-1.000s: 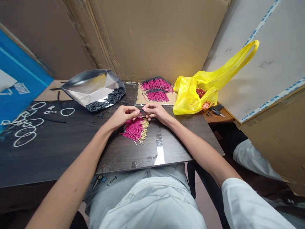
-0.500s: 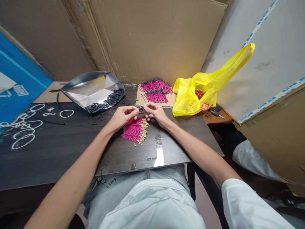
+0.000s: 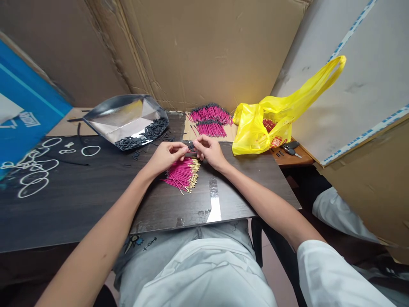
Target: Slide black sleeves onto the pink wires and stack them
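Just above a pile of magenta wires with gold tips [image 3: 182, 175], my two hands work close together. My left hand [image 3: 168, 157] is closed, thumb against fingers, on a thin magenta wire whose length is mostly hidden. My right hand [image 3: 208, 151] pinches with its fingertips near the wire's other side, at some small dark pieces; exactly what it grips is too small to make out. Behind the hands, bundles of magenta wires with black ends [image 3: 211, 120] lie on a piece of cardboard [image 3: 189, 135].
Left of the hands lies an open silvery bag [image 3: 111, 121] holding short black tubes [image 3: 153, 130]. White rubber bands [image 3: 34, 184] are spread on the dark table [image 3: 83, 204]. A yellow plastic bag [image 3: 252, 132] with red wires stands right, near keys [image 3: 290, 150]. Cardboard [image 3: 217, 51] walls the back.
Both hands stay over the pile with only small finger movements. The whole view has shifted slightly.
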{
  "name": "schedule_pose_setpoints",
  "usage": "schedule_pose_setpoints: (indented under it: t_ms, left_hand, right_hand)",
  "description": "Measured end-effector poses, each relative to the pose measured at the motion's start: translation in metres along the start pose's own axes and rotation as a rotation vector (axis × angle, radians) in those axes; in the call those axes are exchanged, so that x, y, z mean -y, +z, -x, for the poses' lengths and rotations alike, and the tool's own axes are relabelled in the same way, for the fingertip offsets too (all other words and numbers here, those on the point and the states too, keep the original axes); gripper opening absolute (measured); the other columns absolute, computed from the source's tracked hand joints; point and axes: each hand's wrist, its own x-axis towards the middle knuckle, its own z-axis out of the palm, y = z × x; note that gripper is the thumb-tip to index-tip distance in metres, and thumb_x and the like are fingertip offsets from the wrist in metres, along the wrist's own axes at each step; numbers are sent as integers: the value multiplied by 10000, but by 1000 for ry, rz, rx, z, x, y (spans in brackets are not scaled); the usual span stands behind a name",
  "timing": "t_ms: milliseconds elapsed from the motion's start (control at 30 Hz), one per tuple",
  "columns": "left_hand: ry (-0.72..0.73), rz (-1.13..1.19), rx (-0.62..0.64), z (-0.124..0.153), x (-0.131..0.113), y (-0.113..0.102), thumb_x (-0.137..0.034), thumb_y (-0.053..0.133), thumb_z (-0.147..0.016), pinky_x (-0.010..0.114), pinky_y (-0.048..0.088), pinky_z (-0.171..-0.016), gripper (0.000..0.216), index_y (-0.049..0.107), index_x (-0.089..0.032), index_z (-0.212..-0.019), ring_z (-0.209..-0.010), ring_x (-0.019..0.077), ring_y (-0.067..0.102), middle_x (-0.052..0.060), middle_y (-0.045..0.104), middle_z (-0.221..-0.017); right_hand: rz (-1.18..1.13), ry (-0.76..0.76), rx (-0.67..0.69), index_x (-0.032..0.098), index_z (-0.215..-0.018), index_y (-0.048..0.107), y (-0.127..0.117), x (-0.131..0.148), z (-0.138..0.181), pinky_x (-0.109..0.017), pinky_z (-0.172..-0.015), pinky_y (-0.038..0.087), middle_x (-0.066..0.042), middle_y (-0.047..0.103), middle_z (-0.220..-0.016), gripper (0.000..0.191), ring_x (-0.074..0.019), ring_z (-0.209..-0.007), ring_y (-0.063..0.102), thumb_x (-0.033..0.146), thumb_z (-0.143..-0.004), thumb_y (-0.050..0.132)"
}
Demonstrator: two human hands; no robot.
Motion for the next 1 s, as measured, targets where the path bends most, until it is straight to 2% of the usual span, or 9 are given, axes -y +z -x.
schedule_pose_setpoints:
  t_ms: [133, 433, 667, 1000]
  left_hand:
    - [24, -50, -1, 0, 2, 0, -496, 632, -889, 239, 346, -523, 371, 713, -150, -783, -535, 127, 491, 5, 610, -599]
    - [38, -154, -44, 0, 3, 3, -464, 592, -901, 251, 382, -574, 351, 726, -156, -797, -572, 143, 528, 4, 631, -613]
    - [85, -236, -98, 1, 3, 5, -438, 569, -908, 268, 396, -612, 350, 696, -165, -731, -583, 150, 534, -1, 632, -604]
    - [76, -220, -63, 1, 0, 6, -425, 561, -910, 269, 379, -603, 353, 656, -169, -687, -570, 143, 520, -4, 622, -597]
  right_hand:
    - [87, -29, 10, 214, -899, 611, -1, 0, 1, -207, -527, 426, 42, 576, -649, 384, -101, -545, 538, 597, -917, 640]
    - [273, -97, -17, 203, -910, 624, 1, -5, 1, -221, -604, 443, 18, 606, -739, 268, -126, -670, 562, 460, -975, 583]
    - [326, -115, -4, 205, -914, 616, 0, -4, 0, -242, -666, 455, 11, 630, -778, 228, -132, -702, 574, 414, -990, 567]
    - [376, -124, -7, 196, -911, 596, 1, 1, 1, -266, -734, 446, 5, 650, -785, 200, -150, -737, 606, 366, -1006, 550]
